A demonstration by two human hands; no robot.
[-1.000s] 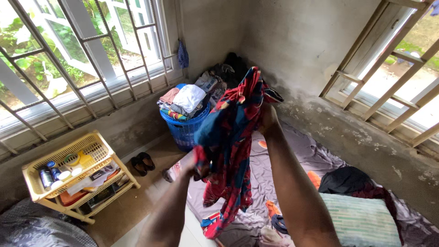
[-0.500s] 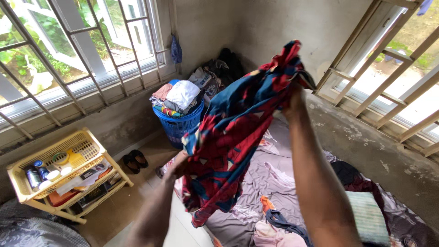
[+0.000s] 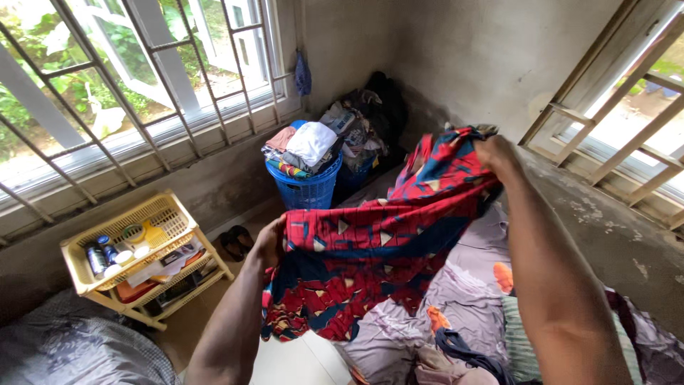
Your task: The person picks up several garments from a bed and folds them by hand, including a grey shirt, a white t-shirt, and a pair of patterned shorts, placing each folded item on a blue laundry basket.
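Note:
A red and blue patterned cloth (image 3: pixel 370 249) is stretched out in front of me, above a mattress with a grey sheet (image 3: pixel 470 285). My left hand (image 3: pixel 272 239) grips the cloth's near left edge. My right hand (image 3: pixel 495 157) holds its far right edge, raised higher, so the fabric slopes down to the left and its lower part hangs loose.
A blue laundry basket (image 3: pixel 305 187) piled with clothes stands by the wall under the barred window (image 3: pixel 135 85). A yellow plastic rack (image 3: pixel 135 249) with bottles sits at the left, dark sandals (image 3: pixel 235 242) beside it. More clothes (image 3: pixel 370 114) are heaped in the corner.
The cloth was bunched and held high by my right hand. Now both hands have spread apart and it is pulled wide and lower.

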